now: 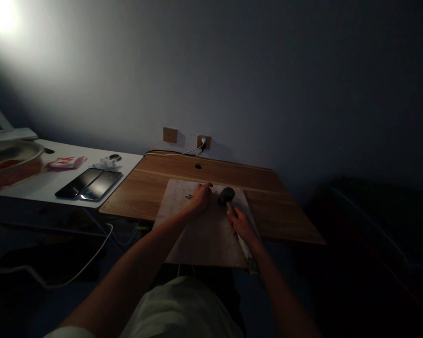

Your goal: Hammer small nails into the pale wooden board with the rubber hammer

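A rubber mallet (226, 196) with a black head and a light handle is gripped in my right hand (242, 225), its fingers wrapped round the handle just below the head. The handle's end reaches past the near edge of a pale board (204, 239). Toward the board's far side rests my left hand (200, 198), fingers closed together; what they hold, if anything, is too small and dark to make out. Just left of that hand, small dark pieces (189, 197) lie on the board. The mallet head is to the right of my left hand, apart from it.
Under the board is a brown wooden table (285, 211). A white table (91, 157) adjoins it at left, bearing two dark phone-like slabs (100, 184), a red-and-white packet (67, 162) and a large bowl (14, 162). Cables run to a wall socket (203, 142).
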